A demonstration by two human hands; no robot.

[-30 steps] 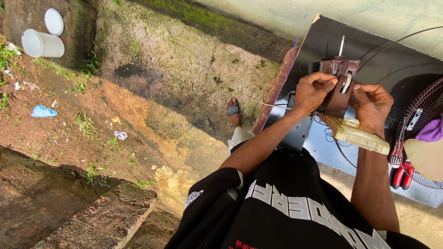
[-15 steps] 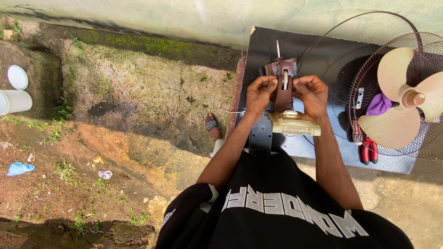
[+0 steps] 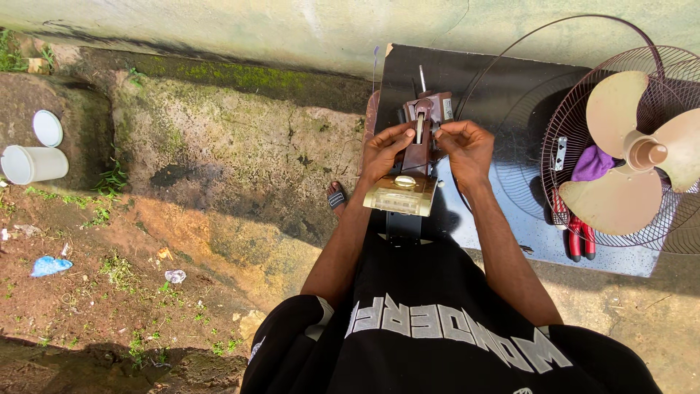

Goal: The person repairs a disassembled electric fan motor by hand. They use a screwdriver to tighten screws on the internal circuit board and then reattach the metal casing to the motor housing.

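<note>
Both hands, left [image 3: 386, 149] & right [image 3: 467, 149], pinch brown fan motor unit [image 3: 421, 138] btwn them, fingers curled.

The fan motor [image 3: 425, 128] is brown, with a pale gold, shiny block [image 3: 402, 194] below it. It sits over a glossy black board [image 3: 474, 80]. The fan blades [image 3: 642, 153] are beige inside a dark maroon wire cage [image 3: 576, 109]; a purple cloth [image 3: 592, 163] and red-handled pliers [image 3: 580, 237] lie beside them. The cup [image 3: 33, 163] and lid [image 3: 47, 128] are white, the scrap [image 3: 49, 265] blue, the shirt [image 3: 452, 343] black with grey lettering.
</note>
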